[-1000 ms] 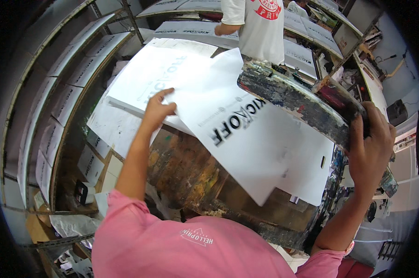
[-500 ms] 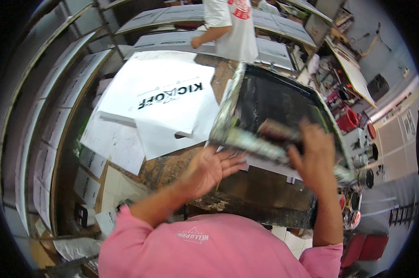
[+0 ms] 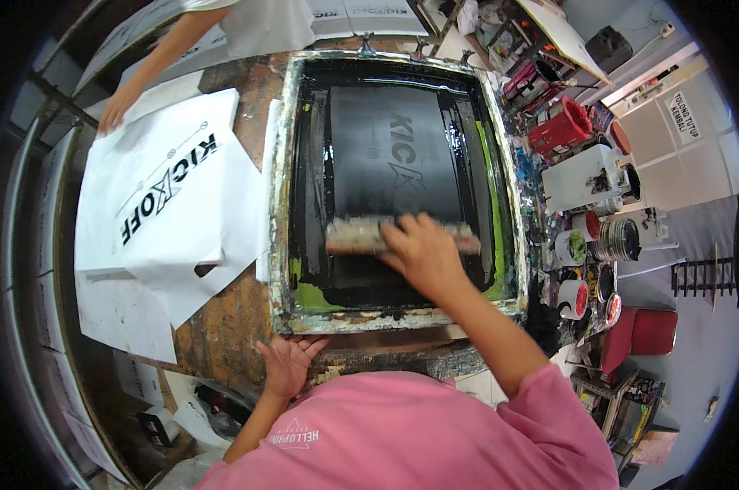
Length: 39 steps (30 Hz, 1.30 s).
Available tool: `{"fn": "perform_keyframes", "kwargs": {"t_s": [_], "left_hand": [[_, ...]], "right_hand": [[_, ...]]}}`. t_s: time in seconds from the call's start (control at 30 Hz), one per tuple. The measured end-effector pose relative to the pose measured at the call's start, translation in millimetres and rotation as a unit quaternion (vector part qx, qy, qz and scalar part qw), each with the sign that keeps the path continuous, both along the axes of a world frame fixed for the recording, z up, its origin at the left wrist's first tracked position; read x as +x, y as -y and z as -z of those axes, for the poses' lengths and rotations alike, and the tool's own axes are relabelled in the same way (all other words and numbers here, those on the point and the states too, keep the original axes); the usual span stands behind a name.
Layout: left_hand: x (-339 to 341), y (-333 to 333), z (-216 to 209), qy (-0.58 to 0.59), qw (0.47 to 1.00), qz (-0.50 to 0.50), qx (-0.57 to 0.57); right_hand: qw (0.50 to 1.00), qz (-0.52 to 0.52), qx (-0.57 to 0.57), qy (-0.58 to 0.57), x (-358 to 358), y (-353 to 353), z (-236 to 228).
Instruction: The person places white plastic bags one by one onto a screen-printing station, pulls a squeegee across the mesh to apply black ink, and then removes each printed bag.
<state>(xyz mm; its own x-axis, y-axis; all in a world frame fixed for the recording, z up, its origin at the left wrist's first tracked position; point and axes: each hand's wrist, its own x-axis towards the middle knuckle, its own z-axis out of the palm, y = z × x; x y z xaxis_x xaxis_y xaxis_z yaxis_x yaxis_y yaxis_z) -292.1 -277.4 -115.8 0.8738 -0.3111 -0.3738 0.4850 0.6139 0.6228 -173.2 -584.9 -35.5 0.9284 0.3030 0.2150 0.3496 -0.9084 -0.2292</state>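
A silk-screen frame [image 3: 281, 196] with a paint-crusted rim lies over the worktable. Black ink covers its mesh, and dark lettering shows through. My right hand [image 3: 422, 253] is closed over a long wooden squeegee [image 3: 353, 237], which lies crosswise on the inked mesh toward the near half. The squeegee's blade edge is blurred. Below the frame's near left corner is my left hand [image 3: 289, 363], palm up and empty, its outstretched fingertips at the frame's edge. White printed bags [image 3: 161, 180] with cut-out handles are stacked left of the frame.
Across the table at left, a co-worker's hand [image 3: 118, 110] touches the bag stack's far corner. Hinge clamps [image 3: 418, 49] stand along the frame's far edge. Paint pots and a red bucket [image 3: 561, 122] crowd the right side. Drying shelves [image 3: 55, 245] line the left.
The view has swung right. The screen frame, tilted before, now lies flat. My right hand now grips the squeegee farther up the mesh. The co-worker's hand has come to the bags.
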Motion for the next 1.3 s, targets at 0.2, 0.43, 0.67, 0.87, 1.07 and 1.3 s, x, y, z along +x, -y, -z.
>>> {"fn": "perform_keyframes", "kwargs": {"t_s": [0.2,0.43,0.67,0.87,1.07,1.3], "left_hand": [[5.4,0.4,-19.3,0.001,1.0,0.006,0.002],[6.1,-2.7,-10.6,-0.019,0.997,-0.044,-0.053],[1.8,-7.1,5.5,0.072,0.987,0.002,-0.141],[20.9,-1.9,-42.8,0.169,0.957,0.098,-0.216],[68.2,26.8,-141.3,0.352,0.927,0.121,-0.053],[67.7,64.4,-53.6,0.39,0.397,0.111,0.823]], "right_hand": [[0.993,0.009,-0.02,0.117,166.2,39.8,30.7],[0.999,-0.001,-0.052,-0.002,239.2,72.5,-9.9],[0.986,-0.065,0.015,-0.156,14.9,24.0,-77.0],[0.998,0.03,-0.046,0.028,-97.1,-5.9,-113.3],[0.948,0.081,-0.092,0.293,-43.6,-0.6,-197.0],[0.926,0.043,-0.079,0.366,5.3,4.3,-245.5]]}}
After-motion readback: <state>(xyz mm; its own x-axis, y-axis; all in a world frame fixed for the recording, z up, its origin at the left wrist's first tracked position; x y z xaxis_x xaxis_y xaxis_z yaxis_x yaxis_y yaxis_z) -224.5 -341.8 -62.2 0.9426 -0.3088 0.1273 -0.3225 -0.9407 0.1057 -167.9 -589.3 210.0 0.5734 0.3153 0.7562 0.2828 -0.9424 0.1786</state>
